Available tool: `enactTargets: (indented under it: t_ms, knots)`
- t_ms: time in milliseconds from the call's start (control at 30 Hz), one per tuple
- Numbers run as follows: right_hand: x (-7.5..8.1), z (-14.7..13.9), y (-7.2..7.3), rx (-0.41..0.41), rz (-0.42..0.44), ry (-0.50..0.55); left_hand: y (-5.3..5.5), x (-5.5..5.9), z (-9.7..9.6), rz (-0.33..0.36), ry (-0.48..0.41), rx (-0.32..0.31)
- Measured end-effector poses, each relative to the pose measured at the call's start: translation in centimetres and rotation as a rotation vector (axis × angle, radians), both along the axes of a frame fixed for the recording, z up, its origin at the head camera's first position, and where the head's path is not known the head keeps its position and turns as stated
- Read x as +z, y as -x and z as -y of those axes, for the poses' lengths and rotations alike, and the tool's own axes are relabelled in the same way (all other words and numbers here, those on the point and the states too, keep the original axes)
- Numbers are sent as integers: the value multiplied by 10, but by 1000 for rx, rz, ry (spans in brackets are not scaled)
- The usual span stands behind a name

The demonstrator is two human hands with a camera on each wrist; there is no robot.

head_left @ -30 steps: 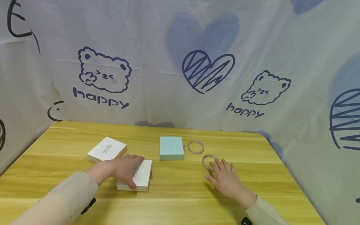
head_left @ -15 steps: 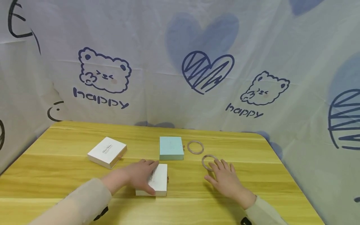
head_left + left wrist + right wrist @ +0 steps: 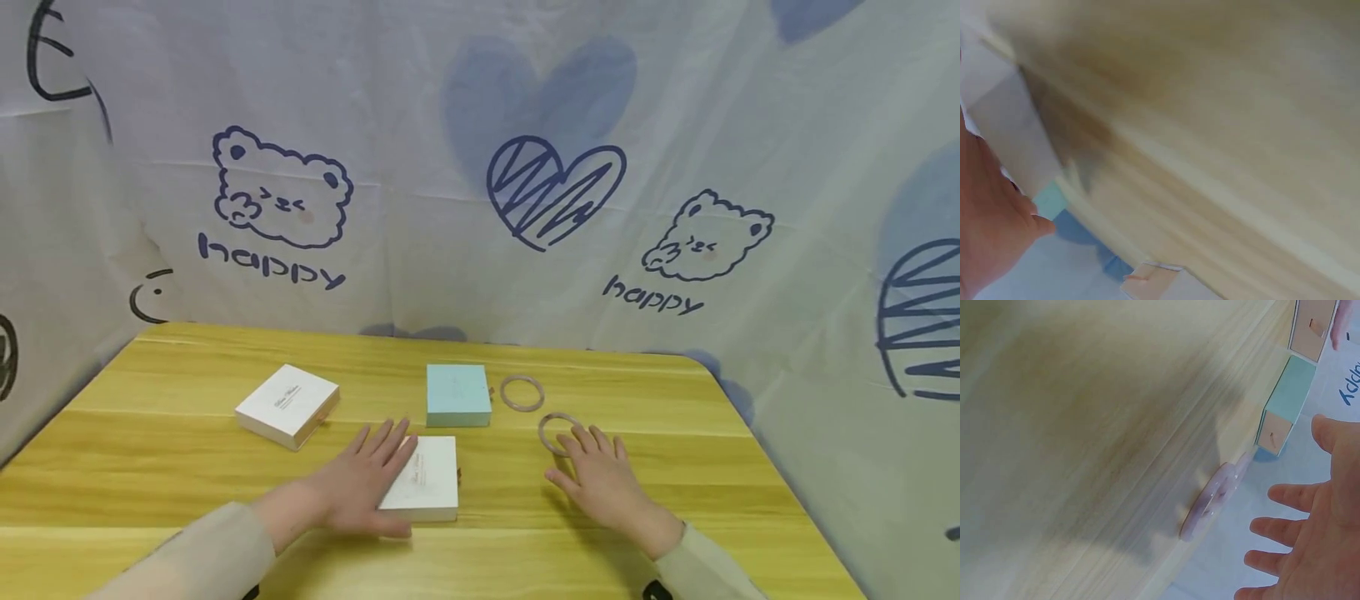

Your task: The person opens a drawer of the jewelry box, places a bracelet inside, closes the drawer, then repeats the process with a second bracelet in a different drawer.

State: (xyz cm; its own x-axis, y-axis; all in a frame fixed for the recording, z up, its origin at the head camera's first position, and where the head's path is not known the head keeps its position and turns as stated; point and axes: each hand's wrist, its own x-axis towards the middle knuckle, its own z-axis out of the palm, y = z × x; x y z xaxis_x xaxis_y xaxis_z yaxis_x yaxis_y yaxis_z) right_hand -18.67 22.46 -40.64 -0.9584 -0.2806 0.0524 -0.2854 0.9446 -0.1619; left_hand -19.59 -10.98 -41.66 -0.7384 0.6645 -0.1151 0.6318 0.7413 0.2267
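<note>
My left hand (image 3: 356,487) has its fingers spread straight, at the left side of a flat white box (image 3: 433,479) with small print on its lid. In the head view the fingertips overlap the lid's left edge and the thumb lies by its front corner. My right hand (image 3: 607,487) is held with fingers spread just over the near pale purple bangle (image 3: 541,433), gripping nothing. A second bangle (image 3: 522,409) lies just behind it. The right wrist view shows the bangles (image 3: 1200,506) on the table beyond my fingers (image 3: 1275,531).
A light teal box (image 3: 457,393) stands behind the near white box, left of the bangles. Another white box (image 3: 288,400) sits turned at an angle at the left. The wooden table (image 3: 187,483) ends at a printed cloth (image 3: 420,233) behind.
My left hand has slid the near white box rightward to a place in front of the teal box, then loosened its grip and drawn slightly left. The right hand has stayed still.
</note>
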Motion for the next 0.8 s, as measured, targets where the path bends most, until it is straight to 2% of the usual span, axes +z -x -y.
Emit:
enactTargets:
  t_ms: [167,467,800]
  knots:
    - [2,4,-1,5,0,0,-1,-1,-2,-7,11,-13]
    - [-3,15,1,36,12,-1,3,5,-23,-10,31,-52]
    - [-6,33,4,92,-81,8,4,2,-47,-51,64,-70]
